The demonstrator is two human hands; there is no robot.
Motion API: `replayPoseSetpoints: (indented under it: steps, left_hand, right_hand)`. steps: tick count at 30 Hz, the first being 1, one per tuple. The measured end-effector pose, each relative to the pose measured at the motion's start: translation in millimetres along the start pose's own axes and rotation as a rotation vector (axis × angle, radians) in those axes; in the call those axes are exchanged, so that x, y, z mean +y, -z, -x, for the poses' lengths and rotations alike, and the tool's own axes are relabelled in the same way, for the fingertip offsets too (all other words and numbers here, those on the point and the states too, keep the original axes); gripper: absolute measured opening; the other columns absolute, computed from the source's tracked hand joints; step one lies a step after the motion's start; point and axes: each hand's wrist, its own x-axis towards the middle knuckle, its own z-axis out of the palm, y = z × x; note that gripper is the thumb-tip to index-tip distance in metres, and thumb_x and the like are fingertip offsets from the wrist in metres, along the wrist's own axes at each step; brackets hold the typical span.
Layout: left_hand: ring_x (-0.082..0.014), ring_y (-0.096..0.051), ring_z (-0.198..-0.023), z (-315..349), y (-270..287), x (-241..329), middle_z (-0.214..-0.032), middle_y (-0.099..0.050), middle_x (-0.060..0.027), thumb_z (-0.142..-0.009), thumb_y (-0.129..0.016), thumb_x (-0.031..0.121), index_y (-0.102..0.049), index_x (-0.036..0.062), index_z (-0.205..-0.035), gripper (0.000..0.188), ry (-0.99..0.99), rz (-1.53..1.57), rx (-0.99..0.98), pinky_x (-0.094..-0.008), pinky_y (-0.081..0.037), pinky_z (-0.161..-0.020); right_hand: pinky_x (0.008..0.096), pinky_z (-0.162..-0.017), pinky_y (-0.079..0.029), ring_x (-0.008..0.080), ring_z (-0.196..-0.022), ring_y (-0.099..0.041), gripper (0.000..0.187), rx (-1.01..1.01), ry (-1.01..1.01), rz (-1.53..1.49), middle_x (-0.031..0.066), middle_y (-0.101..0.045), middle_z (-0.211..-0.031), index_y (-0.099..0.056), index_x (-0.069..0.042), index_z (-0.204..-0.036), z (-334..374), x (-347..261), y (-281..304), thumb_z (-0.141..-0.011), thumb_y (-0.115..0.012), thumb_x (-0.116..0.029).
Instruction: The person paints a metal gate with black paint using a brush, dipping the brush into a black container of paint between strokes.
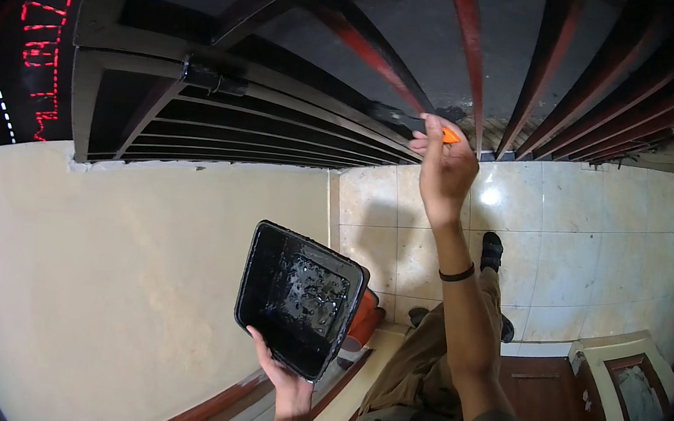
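Left hand (286,376) grips black paint tray (300,298) (underneath); right hand (442,168) pinches orange-handled brush (448,136).

A cream plastered wall (104,269) fills the left side, topped by a dark metal railing (224,118) whose bars are partly reddish brown. Glossy beige floor tiles (594,235) are seen at right, where a bright light is reflected. Dark red wooden trim (546,393) lies below. Red lights (45,44) glow in darkness at far left.

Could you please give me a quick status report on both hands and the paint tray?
Left hand grips black paint tray from below, held level. Right hand raised, holding orange-handled brush against the metal railing. Nothing between hand and railing.
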Motion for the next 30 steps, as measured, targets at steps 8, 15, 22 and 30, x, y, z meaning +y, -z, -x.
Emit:
replayPoseSetpoints:
  steps: [8,15,22,30]
  left_hand:
    - [-0.0267,-0.057,-0.129,-4.2,0.3,-0.7,-0.148,-0.057,-0.0072,-0.105,-0.050,0.061,-0.048,0.0108,-0.153,0.069,-0.030,0.025,-0.035,-0.0442,-0.048,-0.110]
    - [-0.0271,-0.057,-0.129,-3.5,-0.6,-2.0,-0.148,-0.057,-0.0076,-0.106,-0.049,0.062,-0.048,0.0107,-0.153,0.069,0.013,0.049,-0.055,-0.0448,-0.048,-0.111]
    - [-0.0270,-0.057,-0.129,-2.4,-4.6,-4.0,-0.148,-0.057,-0.0077,-0.106,-0.048,0.063,-0.048,0.0108,-0.152,0.070,0.003,0.044,-0.044,-0.0447,-0.048,-0.111]
    - [-0.0272,-0.057,-0.129,-2.5,-2.3,-2.9,-0.147,-0.057,-0.0077,-0.106,-0.048,0.062,-0.049,0.0107,-0.152,0.070,0.018,0.037,-0.048,-0.0452,-0.047,-0.111]
  right_hand:
    - [0.0297,-0.077,-0.062,0.0165,-0.076,-0.074,0.035,-0.168,0.061,-0.458,0.0103,-0.074,-0.084,-0.071,0.007,-0.114,14.7,-87.1,-32.9,-0.108,-0.061,-0.026]
    - [0.0267,-0.076,-0.061,0.0161,-0.077,-0.075,0.032,-0.088,0.096,-0.294,0.0114,-0.076,-0.087,-0.073,0.005,-0.115,7.2,-56.5,-18.9,-0.107,-0.063,-0.025]
    - [0.0252,-0.075,-0.059,0.0150,-0.078,-0.076,0.037,-0.172,0.030,-0.273,0.0084,-0.077,-0.080,-0.074,0.004,-0.112,4.1,-57.5,-34.3,-0.106,-0.064,-0.031]
    - [0.0267,-0.074,-0.062,0.0164,-0.076,-0.076,0.036,-0.202,0.118,-0.523,0.0121,-0.076,-0.089,-0.072,0.006,-0.113,15.6,-122.4,-52.7,-0.107,-0.063,-0.028]
